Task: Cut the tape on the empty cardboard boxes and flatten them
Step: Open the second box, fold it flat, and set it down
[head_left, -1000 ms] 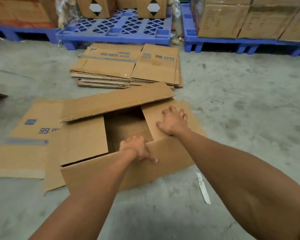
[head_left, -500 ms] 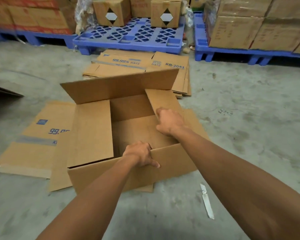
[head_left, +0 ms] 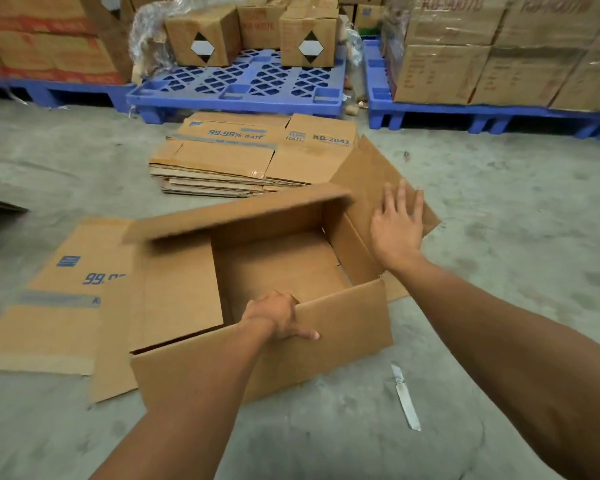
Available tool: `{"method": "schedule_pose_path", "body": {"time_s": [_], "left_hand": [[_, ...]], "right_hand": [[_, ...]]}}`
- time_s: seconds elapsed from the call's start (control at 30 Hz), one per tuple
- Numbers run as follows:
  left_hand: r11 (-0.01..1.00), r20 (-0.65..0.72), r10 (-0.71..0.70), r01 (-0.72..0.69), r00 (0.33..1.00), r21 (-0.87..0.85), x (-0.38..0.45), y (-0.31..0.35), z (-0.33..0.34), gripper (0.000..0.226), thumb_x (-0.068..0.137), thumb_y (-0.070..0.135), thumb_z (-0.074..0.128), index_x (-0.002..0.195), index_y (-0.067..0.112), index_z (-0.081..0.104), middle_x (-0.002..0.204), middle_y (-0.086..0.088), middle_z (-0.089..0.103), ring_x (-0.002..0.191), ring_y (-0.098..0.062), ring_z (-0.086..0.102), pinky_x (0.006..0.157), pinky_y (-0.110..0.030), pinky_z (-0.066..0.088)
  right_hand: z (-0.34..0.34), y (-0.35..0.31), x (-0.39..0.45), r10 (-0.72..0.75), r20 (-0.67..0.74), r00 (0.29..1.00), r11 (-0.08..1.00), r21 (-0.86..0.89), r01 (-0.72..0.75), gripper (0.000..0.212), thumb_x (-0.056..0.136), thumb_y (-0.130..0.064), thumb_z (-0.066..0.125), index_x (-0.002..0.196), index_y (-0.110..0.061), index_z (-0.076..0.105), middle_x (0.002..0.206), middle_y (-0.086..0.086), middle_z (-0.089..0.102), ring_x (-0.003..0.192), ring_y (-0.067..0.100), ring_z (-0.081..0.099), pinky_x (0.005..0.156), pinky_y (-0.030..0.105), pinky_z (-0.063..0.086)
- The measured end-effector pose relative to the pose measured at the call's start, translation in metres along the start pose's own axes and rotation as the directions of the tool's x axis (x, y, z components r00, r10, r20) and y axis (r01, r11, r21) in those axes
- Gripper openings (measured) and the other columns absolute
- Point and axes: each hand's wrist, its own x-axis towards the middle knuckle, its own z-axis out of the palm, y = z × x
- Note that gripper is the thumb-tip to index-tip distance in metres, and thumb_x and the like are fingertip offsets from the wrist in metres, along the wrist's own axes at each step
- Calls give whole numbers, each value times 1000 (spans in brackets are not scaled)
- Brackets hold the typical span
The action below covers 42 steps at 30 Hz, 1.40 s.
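Note:
An open brown cardboard box (head_left: 326,336) stands on the concrete floor in front of me, its flaps spread and its inside bare. My left hand (head_left: 278,318) grips the top edge of the near wall, fingers inside and thumb outside. My right hand (head_left: 397,225) lies flat with fingers spread on the right flap (head_left: 368,174), which leans outward. A flattened box (head_left: 49,306) with blue print lies on the floor under and left of the open box. A knife (head_left: 405,398) with a pale blade lies on the floor to the right of the box's near corner.
A stack of flattened boxes (head_left: 257,157) lies just behind the open box. Blue plastic pallets (head_left: 243,88) line the back, carrying sealed boxes (head_left: 203,36) and tall stacks of cartons (head_left: 499,50) at right. Another dark cardboard edge (head_left: 0,204) shows at far left.
The box has opened up from nearly flat into a square shape. My right hand left the inner right wall and now presses the right flap outward. My left hand kept its grip.

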Motion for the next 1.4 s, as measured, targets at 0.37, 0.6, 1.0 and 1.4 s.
{"method": "schedule_pose_path", "body": {"time_s": [0.37,0.6,1.0,1.4], "left_hand": [[947,-478,69,-209,876,-246,-1,-9,11,33,103,35,39,105,20,68,105,-1,67,97,-15,60,88,-32,50],[970,-634,-197,244,748,-13,-6,-32,-3,60,83,21,65,139,35,45,156,-7,24,142,-31,22,117,-53,12],[803,-353,-561,389,749,-452,-26,-69,-42,81,85,1,54,149,41,23,157,-13,9,144,-52,3,102,-80,7],[827,-518,-518,553,681,-100,-91,-155,-140,53,97,9,37,145,28,42,140,-12,44,130,-36,43,101,-50,38]], "right_hand": [[46,-26,-16,80,274,958,878,436,-198,42,96,-2,35,137,-9,40,126,21,55,115,39,55,88,43,48],[55,-38,-16,13,165,986,931,357,-72,53,94,-10,44,146,-8,32,152,19,33,140,35,31,115,44,28],[-10,-152,-63,-859,373,351,507,716,481,59,72,-59,74,122,-30,61,107,-10,66,96,15,62,89,30,51],[-25,-182,-54,-885,384,263,465,727,505,42,67,-43,83,106,-33,73,87,-9,76,77,10,69,80,33,59]]}}
